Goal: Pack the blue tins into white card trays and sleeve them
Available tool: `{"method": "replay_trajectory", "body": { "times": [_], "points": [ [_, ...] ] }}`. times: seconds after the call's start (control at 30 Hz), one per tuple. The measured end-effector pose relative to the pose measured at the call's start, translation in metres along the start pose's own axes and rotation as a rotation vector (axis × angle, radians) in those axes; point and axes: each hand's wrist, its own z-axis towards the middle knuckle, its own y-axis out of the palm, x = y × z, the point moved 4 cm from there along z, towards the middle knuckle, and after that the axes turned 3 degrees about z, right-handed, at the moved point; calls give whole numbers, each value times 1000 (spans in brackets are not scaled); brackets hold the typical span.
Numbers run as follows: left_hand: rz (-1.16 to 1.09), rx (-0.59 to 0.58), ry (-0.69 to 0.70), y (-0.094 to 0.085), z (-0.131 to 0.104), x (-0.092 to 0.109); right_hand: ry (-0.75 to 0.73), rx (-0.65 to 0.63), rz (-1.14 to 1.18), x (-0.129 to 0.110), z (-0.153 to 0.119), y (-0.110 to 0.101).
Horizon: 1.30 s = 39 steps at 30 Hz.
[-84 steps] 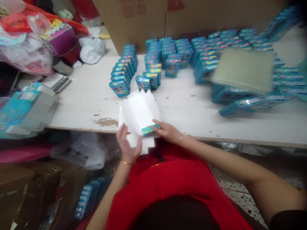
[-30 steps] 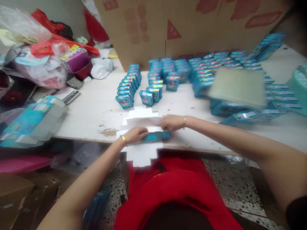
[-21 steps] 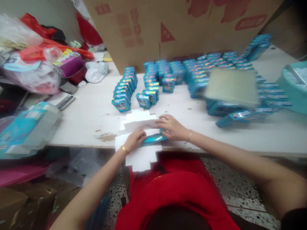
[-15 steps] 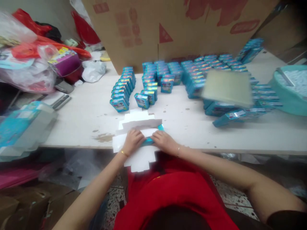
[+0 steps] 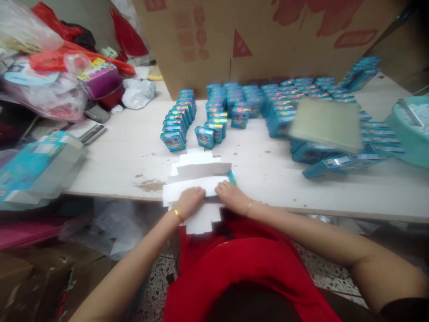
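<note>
Hands (image 5: 210,198) level, side by side, fingers curled, both gripping white carton's (image 5: 187,185) near edge.

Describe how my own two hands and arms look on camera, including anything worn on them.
Both hands are bare, with no gloves. The left hand has a gold-coloured bracelet at its wrist; the right hand has a thinner, pale bracelet. A dark sleeve shows on the right upper arm; no left sleeve is visible.
</note>
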Motion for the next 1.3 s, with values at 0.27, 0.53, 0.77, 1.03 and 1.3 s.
{"method": "replay_trajectory", "body": {
  "times": [0.27,0.53,0.77,1.03,1.3],
  "points": [
    [67,-22,-52,-2,0,4,70,-190,44,9,11,-2],
    [53,-48,-58,-9,-12,0,11,-228,47,9,17,-7],
    [-115,-141,50,-12,-8,1,-25,-75,97,13,5,-6],
    [-4,-143,-108,-18,-14,39,518,-72,347,81,2,-26],
    [-39,-137,-115,-19,-20,51,452,-268,252,77,28,-20]
  ]
}}
